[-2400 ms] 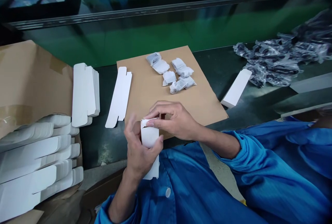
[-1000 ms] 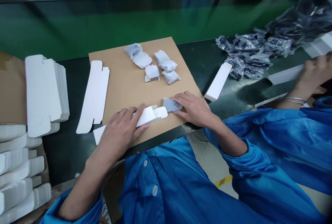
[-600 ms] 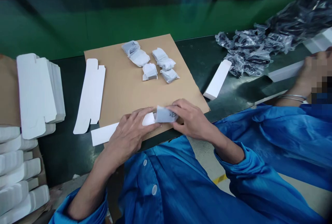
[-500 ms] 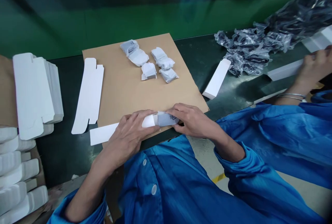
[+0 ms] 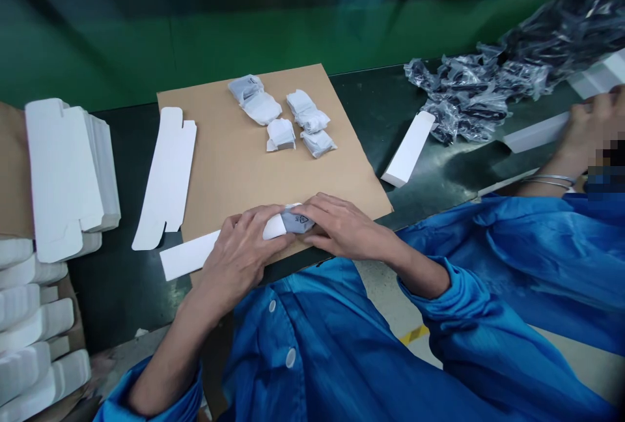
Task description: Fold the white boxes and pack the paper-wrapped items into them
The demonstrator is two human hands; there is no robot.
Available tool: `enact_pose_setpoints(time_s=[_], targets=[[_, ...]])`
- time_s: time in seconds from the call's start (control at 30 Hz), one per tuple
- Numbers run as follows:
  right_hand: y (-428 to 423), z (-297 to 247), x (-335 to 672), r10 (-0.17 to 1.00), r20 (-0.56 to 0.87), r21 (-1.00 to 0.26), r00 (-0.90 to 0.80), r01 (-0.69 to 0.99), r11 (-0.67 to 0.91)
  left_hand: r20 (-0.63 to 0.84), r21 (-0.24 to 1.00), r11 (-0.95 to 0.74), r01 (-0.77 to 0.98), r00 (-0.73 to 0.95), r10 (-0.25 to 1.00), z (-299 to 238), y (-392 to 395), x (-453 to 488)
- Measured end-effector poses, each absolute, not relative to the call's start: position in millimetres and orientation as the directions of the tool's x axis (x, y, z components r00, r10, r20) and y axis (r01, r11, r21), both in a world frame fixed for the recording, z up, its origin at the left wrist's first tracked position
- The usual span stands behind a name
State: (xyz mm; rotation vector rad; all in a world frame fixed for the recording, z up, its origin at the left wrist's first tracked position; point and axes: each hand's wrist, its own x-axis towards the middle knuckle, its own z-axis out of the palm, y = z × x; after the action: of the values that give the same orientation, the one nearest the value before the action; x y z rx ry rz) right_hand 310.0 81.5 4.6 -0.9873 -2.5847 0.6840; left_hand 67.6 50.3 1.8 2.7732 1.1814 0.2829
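Note:
A long white box (image 5: pixel 189 255) lies near the front edge of the cardboard sheet (image 5: pixel 234 181), with my left hand (image 5: pixel 239 253) wrapped over its middle. At the box's right end, my right hand (image 5: pixel 342 226) grips a small bagged packet (image 5: pixel 297 220) with a printed mark. The packet's left end meets the box's opening; how much of it is inside is hidden. Farther back on the sheet lie several wrapped packets (image 5: pixel 280 134). A flat, unfolded white carton (image 5: pixel 166 178) overlaps the sheet's left edge.
Stacked flat cartons (image 5: pixel 68 181) stand at the left, above rows of more white cartons (image 5: pixel 34 331). To the right are another white box (image 5: pixel 409 148), a heap of plastic-bagged dark parts (image 5: pixel 469 96) and a co-worker's hand (image 5: pixel 593 122) with white card.
My right hand has moved left with the packet, so less of the packet shows beyond the box. The box's left end has shifted slightly left and down.

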Motion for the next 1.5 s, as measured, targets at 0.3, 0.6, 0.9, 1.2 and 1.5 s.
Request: enact_pose_setpoints(time_s=[0.3, 0.6, 0.9, 1.2, 1.5], targets=[[80.3, 1.3, 306.7, 0.607, 0.274, -0.431, -0.746, 0.468, 0.771, 0.483, 0.046, -0.744, 0.667, 0.637, 0.601, -13.6, 35.6, 72.6], [76.2, -3.5, 316.0, 0.511, 0.495, -0.172, -0.702, 0.498, 0.85, 0.649, -0.002, -0.702, 0.712, 0.535, 0.541, -18.5, 26.6, 65.8], [77.9, 2.7, 301.2, 0.408, 0.495, -0.053, -0.767, 0.442, 0.895, 0.613, 0.034, -0.753, 0.657, 0.582, 0.535, -21.0, 25.5, 61.4], [71.8, -12.8, 291.5, 0.425, 0.602, -0.084, -0.676, 0.476, 0.875, 0.655, 0.034, -0.729, 0.683, 0.536, 0.533, -22.0, 22.5, 65.6], [49.1, 5.6, 263.1, 0.841, 0.264, -0.898, -0.472, 0.199, 0.393, 0.726, 0.074, -0.686, 0.724, 0.432, 0.535, -26.0, 18.2, 62.8]])
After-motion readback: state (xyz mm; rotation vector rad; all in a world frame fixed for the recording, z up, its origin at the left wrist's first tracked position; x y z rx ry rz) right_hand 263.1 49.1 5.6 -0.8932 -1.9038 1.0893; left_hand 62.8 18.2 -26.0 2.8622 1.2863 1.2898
